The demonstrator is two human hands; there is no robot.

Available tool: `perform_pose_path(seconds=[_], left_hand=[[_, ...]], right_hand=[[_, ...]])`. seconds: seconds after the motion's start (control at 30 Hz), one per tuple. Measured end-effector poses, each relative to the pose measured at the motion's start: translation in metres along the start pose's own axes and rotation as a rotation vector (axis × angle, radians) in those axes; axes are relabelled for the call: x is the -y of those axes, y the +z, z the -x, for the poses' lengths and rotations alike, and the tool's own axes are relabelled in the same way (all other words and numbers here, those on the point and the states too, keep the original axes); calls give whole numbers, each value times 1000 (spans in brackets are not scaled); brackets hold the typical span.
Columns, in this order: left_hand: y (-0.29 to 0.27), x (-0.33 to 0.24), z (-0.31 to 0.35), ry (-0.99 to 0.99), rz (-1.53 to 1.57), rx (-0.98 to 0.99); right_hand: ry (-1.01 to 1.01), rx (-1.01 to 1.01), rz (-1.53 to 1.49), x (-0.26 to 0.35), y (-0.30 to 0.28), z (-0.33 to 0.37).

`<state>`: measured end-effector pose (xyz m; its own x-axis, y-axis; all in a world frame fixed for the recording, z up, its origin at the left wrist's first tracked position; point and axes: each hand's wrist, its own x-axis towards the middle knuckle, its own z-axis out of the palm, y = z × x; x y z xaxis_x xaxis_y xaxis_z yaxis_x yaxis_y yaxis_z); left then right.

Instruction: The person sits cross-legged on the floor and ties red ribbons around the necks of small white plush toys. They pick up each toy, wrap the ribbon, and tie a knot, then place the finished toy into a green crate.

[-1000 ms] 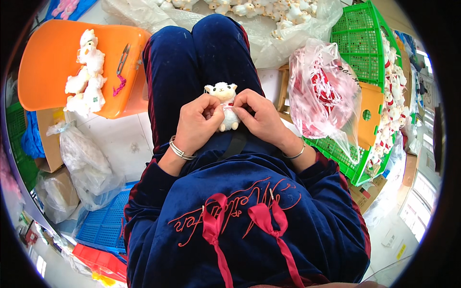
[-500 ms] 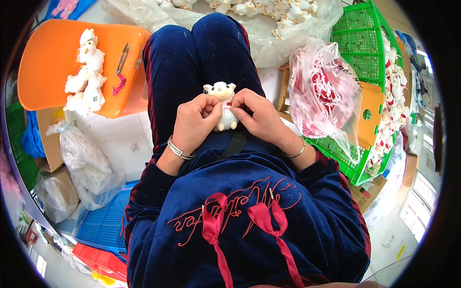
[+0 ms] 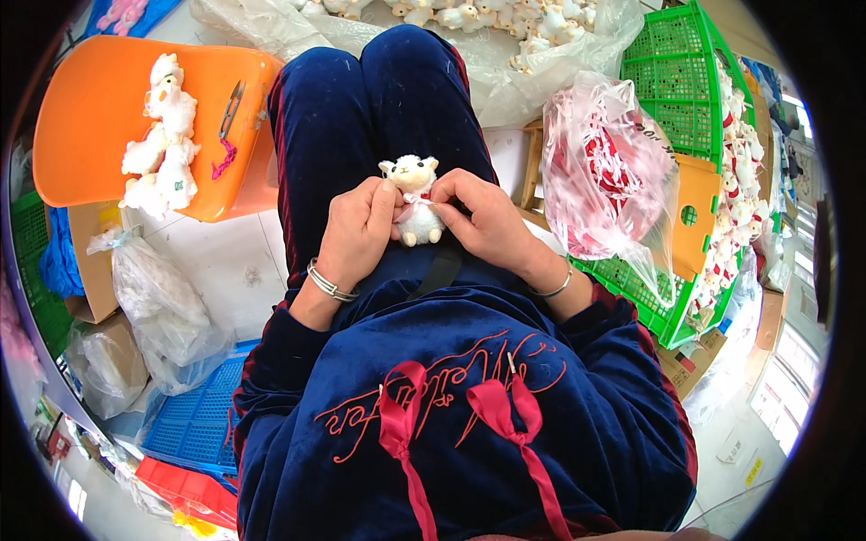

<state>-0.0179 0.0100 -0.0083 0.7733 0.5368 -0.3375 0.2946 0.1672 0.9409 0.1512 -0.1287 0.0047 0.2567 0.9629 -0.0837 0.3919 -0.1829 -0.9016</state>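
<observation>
A small white plush lamb (image 3: 418, 221) sits face-up over my lap, its head toward my knees. Round its neck is a pale pink ribbon (image 3: 416, 198) with a bit of red at the side. My left hand (image 3: 359, 221) is closed on the lamb's left edge by the neck, thumb and forefinger together. On the other side my right hand (image 3: 483, 215) pinches at the ribbon beside the chest. The fingertips partly hide the ribbon's ends.
An orange chair (image 3: 81, 135) at left bears several white plush toys (image 3: 167, 135) and thread snips (image 3: 232, 110). At right stand a clear bag of pink and red ribbons (image 3: 609, 167) and a green crate (image 3: 672, 81) near more toys. A blue crate (image 3: 194, 419) lies lower left.
The left hand has shifted slightly left and uncovered more of the lamb's chest. The pink ribbon at the neck now shows more plainly, and the right hand has moved a little.
</observation>
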Motion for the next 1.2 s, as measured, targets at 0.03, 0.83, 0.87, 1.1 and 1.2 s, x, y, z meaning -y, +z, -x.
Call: perform_pose_path(seconds=[0.03, 0.83, 0.87, 1.1, 1.2], left_hand=[[1, -1, 0, -14, 14, -20], [7, -2, -2, -16, 23, 43], [7, -2, -1, -15, 14, 39], [9, 2, -1, 33, -42, 46], [8, 5, 0, 52, -31, 43]], right_hand=[[-10, -3, 11, -1, 1, 0], [268, -82, -237, 7, -16, -8], [263, -118, -255, 8, -18, -7], [350, -104, -193, 33, -24, -1], [556, 31, -264, 43, -21, -7]])
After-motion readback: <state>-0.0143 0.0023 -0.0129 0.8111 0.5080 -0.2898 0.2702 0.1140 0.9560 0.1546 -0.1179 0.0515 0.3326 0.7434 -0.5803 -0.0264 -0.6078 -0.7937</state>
